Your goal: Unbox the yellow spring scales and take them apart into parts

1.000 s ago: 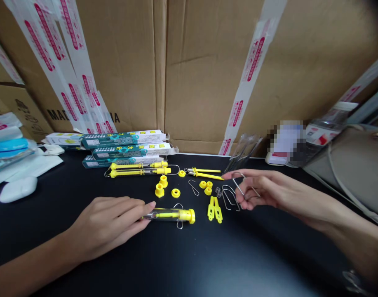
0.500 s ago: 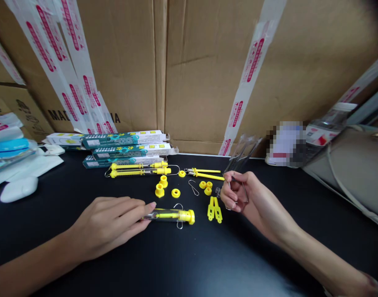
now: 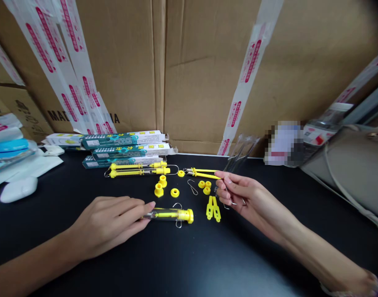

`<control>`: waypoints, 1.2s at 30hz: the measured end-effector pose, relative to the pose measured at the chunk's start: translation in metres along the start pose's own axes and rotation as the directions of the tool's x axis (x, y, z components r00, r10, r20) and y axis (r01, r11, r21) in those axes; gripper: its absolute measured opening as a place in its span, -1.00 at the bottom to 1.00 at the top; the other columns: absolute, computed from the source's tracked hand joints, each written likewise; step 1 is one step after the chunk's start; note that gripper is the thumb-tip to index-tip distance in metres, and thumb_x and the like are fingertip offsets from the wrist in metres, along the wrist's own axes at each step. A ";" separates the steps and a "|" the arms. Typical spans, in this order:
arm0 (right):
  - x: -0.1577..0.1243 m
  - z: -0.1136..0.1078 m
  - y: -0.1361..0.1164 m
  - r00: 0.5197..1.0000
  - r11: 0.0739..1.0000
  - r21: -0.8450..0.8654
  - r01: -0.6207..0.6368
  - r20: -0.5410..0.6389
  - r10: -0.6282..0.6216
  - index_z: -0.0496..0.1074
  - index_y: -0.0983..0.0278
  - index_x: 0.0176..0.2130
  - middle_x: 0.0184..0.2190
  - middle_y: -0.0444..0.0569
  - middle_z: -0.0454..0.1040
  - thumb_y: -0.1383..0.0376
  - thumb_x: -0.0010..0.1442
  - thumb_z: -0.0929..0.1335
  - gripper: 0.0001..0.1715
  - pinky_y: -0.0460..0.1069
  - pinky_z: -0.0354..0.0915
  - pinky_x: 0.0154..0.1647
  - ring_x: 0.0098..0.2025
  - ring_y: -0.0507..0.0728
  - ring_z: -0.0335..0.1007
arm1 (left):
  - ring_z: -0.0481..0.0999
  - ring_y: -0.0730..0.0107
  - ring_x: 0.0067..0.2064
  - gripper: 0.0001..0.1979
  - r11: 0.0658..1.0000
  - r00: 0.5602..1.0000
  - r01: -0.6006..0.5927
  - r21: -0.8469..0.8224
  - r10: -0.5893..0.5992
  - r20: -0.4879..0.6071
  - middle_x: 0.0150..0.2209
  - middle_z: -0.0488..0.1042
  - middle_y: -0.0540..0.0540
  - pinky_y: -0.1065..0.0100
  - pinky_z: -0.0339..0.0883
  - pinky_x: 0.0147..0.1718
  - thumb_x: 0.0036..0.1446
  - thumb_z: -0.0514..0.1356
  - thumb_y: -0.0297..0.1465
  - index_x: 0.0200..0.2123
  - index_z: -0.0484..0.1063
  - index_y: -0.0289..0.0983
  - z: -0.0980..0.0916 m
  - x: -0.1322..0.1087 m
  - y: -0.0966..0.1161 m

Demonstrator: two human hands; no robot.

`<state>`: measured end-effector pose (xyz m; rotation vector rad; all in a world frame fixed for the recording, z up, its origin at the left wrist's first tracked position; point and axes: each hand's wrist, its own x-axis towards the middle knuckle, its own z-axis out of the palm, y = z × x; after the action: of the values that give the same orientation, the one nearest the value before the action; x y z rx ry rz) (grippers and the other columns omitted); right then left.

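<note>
My L hand (image 3: 105, 226) loosely holds a spring scale (image 3: 173, 215); R hand (image 3: 238, 194) pinches a wire hook (image 3: 226, 205). Two scales (image 3: 139, 171) look done, loose parts (image 3: 175, 192) left.

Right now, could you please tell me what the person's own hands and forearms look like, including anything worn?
The left hand and right hand are gloveless, with slim fingers and short nails. Both forearms show no sleeves. At the view's edge, a band seems worn at the right wrist, too blurred to identify.

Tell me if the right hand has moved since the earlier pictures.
Yes, the right hand has moved left: its fingertips now sit above the yellow forked pieces, not to their right.
</note>
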<state>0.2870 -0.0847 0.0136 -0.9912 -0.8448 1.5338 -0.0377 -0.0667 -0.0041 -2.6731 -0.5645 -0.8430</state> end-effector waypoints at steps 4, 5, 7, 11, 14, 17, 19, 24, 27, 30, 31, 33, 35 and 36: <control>-0.001 0.003 0.000 0.998 0.992 -0.123 0.021 -0.061 -0.029 0.48 0.28 -0.19 -0.56 -0.24 0.25 0.10 0.12 0.53 -0.63 -0.13 0.09 -0.60 -0.57 -0.06 0.05 | 0.66 0.43 -0.33 -0.82 1.000 1.000 -0.005 0.001 0.005 0.003 -0.25 0.65 -0.01 0.43 0.53 -0.28 0.32 0.21 -0.44 -0.04 0.51 -0.29 -0.001 0.000 0.000; -0.002 0.004 0.000 0.995 0.985 -0.171 0.028 -0.085 -0.043 0.47 0.28 -0.24 -0.59 -0.25 0.22 0.02 0.11 0.52 -0.58 -0.13 0.06 -0.62 -0.59 -0.06 0.01 | 0.66 0.43 -0.33 -0.83 1.000 1.000 -0.007 -0.001 0.007 0.001 -0.26 0.65 -0.01 0.42 0.53 -0.28 0.32 0.21 -0.44 -0.04 0.51 -0.29 -0.001 0.001 0.000; -0.002 0.005 0.000 0.992 0.970 -0.240 0.031 -0.114 -0.060 0.44 0.29 -0.35 -0.62 -0.25 0.21 -0.09 0.06 0.51 -0.49 -0.12 0.04 -0.63 -0.61 -0.06 0.00 | 0.65 0.44 -0.34 -0.84 1.000 1.000 -0.012 -0.002 0.012 -0.003 -0.27 0.65 -0.01 0.42 0.53 -0.29 0.32 0.21 -0.45 -0.05 0.51 -0.29 -0.002 0.002 0.001; -0.003 0.006 -0.001 0.996 0.971 -0.240 -0.001 -0.089 -0.021 0.34 0.28 -0.50 -0.63 -0.24 0.18 -0.14 0.00 0.52 -0.40 -0.12 0.04 -0.62 -0.60 -0.07 0.00 | 0.65 0.45 -0.36 -0.84 1.000 1.000 -0.022 0.011 0.022 -0.008 -0.27 0.65 0.00 0.43 0.53 -0.31 0.32 0.20 -0.45 -0.05 0.51 -0.29 -0.002 0.002 0.001; -0.004 0.004 0.000 0.995 0.979 -0.205 -0.007 -0.100 -0.014 0.29 0.26 -0.53 -0.63 -0.26 0.12 -0.10 0.02 0.54 -0.40 -0.14 0.00 -0.64 -0.59 -0.07 -0.06 | 0.65 0.45 -0.36 -0.83 1.000 1.000 -0.018 0.017 0.019 -0.015 -0.27 0.65 0.00 0.44 0.53 -0.31 0.31 0.22 -0.44 -0.05 0.52 -0.29 -0.001 0.002 0.001; -0.004 0.003 0.001 0.991 0.988 -0.156 -0.020 -0.133 0.000 0.20 0.23 -0.55 -0.64 -0.31 -0.01 -0.12 0.06 0.50 -0.37 -0.16 -0.08 -0.68 -0.61 -0.07 -0.21 | 0.65 0.46 -0.36 -0.84 1.000 1.000 -0.015 0.013 0.015 -0.016 -0.28 0.65 0.00 0.45 0.53 -0.31 0.31 0.21 -0.43 -0.06 0.53 -0.28 -0.001 0.002 0.000; -0.004 0.003 0.000 0.988 0.993 -0.093 -0.068 -0.141 0.055 0.15 0.23 -0.59 -0.66 -0.34 -0.11 -0.18 0.12 0.43 -0.32 -0.16 -0.17 -0.71 -0.63 -0.08 -0.32 | 0.65 0.45 -0.35 -0.83 1.000 1.000 -0.014 0.010 0.014 -0.009 -0.27 0.65 0.00 0.45 0.53 -0.31 0.32 0.20 -0.43 -0.06 0.52 -0.28 -0.001 0.002 0.000; -0.008 0.009 -0.006 0.968 0.988 0.004 -0.156 -0.196 0.154 -0.06 0.20 -0.66 -0.69 -0.34 -0.23 -0.17 0.24 0.29 -0.25 -0.12 -0.37 -0.70 -0.64 -0.07 -0.46 | 0.65 0.45 -0.35 -0.82 1.000 1.000 -0.012 0.006 0.012 -0.010 -0.27 0.65 0.00 0.44 0.54 -0.31 0.31 0.21 -0.45 -0.04 0.53 -0.28 -0.001 0.001 0.000; -0.012 0.015 -0.007 0.965 0.990 -0.014 -0.142 -0.223 0.135 -0.13 0.18 -0.63 -0.70 -0.35 -0.27 -0.13 0.20 0.33 -0.26 -0.10 -0.40 -0.69 -0.65 -0.07 -0.47 | 0.65 0.45 -0.37 -0.82 1.000 1.000 -0.008 0.010 0.008 -0.017 -0.28 0.65 0.00 0.45 0.54 -0.32 0.31 0.21 -0.44 -0.05 0.53 -0.27 -0.001 0.001 0.000; -0.013 0.017 -0.005 0.970 0.994 -0.029 -0.104 -0.225 0.095 -0.18 0.17 -0.62 -0.71 -0.36 -0.28 -0.07 0.20 0.35 -0.25 -0.08 -0.39 -0.69 -0.67 -0.08 -0.47 | 0.64 0.46 -0.38 -0.82 1.000 1.000 -0.015 0.009 0.015 -0.018 -0.29 0.65 0.00 0.46 0.52 -0.35 0.31 0.21 -0.44 -0.05 0.53 -0.28 -0.001 0.003 0.001; -0.013 0.016 -0.004 0.971 0.995 -0.031 -0.093 -0.225 0.083 -0.20 0.17 -0.61 -0.71 -0.36 -0.28 -0.05 0.20 0.36 -0.25 -0.08 -0.39 -0.70 -0.67 -0.08 -0.46 | 0.64 0.45 -0.38 -0.83 1.000 1.000 -0.019 0.008 0.019 -0.016 -0.29 0.65 0.00 0.46 0.52 -0.35 0.32 0.20 -0.45 -0.06 0.53 -0.28 -0.001 0.003 0.001; -0.013 0.015 -0.002 0.973 0.997 -0.032 -0.069 -0.222 0.060 -0.22 0.17 -0.61 -0.72 -0.36 -0.28 0.00 0.19 0.37 -0.25 -0.07 -0.36 -0.71 -0.68 -0.08 -0.45 | 0.64 0.45 -0.38 -0.84 1.000 0.999 -0.028 0.010 0.028 -0.014 -0.29 0.65 -0.01 0.45 0.52 -0.36 0.32 0.19 -0.45 -0.07 0.53 -0.30 -0.002 0.005 0.002; -0.012 0.013 -0.001 0.975 0.998 -0.025 -0.056 -0.217 0.049 -0.22 0.16 -0.61 -0.72 -0.36 -0.28 0.06 0.19 0.38 -0.27 -0.07 -0.35 -0.71 -0.68 -0.08 -0.46 | 0.64 0.44 -0.38 -0.83 0.999 0.999 -0.033 0.016 0.033 -0.014 -0.30 0.65 -0.02 0.44 0.52 -0.36 0.33 0.18 -0.46 -0.07 0.53 -0.31 -0.003 0.006 0.002; -0.012 0.012 0.000 0.975 0.998 -0.019 -0.056 -0.215 0.050 -0.22 0.16 -0.62 -0.72 -0.35 -0.28 0.08 0.19 0.38 -0.28 -0.07 -0.36 -0.71 -0.67 -0.08 -0.46 | 0.64 0.44 -0.38 -0.83 0.999 0.999 -0.035 0.017 0.036 -0.013 -0.30 0.65 -0.02 0.44 0.51 -0.36 0.33 0.18 -0.46 -0.07 0.52 -0.31 -0.003 0.006 0.002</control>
<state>0.2769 -0.0966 0.0205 -1.1826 -0.6915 1.4329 -0.0337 -0.0677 0.0021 -2.6528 -0.5172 -0.8419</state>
